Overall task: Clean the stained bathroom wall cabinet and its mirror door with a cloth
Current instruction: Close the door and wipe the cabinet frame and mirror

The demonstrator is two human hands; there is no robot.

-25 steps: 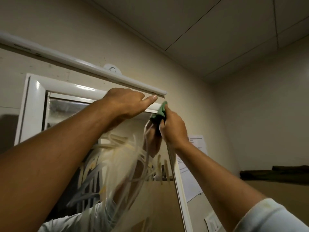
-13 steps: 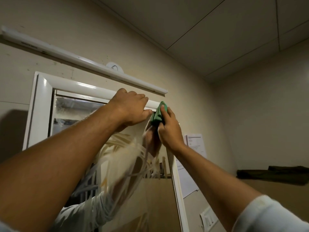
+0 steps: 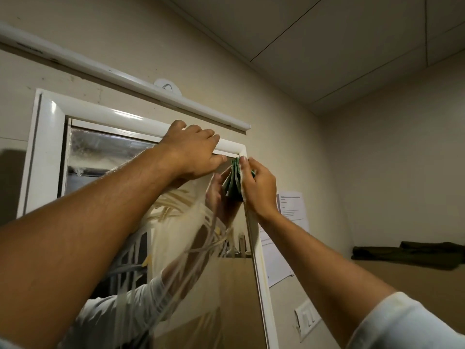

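The white-framed wall cabinet (image 3: 47, 152) hangs on the beige wall in front of me. Its mirror door (image 3: 234, 298) carries cream smears and streaks across the middle. My left hand (image 3: 193, 152) grips the top rail of the frame near its right corner, fingers curled over the edge. Just right of it, my right hand (image 3: 259, 187) holds a folded green cloth (image 3: 234, 180) against the door's right edge, a little below the top right corner. The mirror reflects the cloth and my fingers.
A long white tube light (image 3: 125, 76) runs along the wall just above the cabinet. Paper notices (image 3: 293, 207) hang on the wall right of the door, a white switch plate (image 3: 308, 318) below them. A dark folded cloth (image 3: 407, 253) lies on a ledge at far right.
My right hand has slid the green cloth down from the top right corner along the door's right edge. My left hand has curled its fingers over the top rail.
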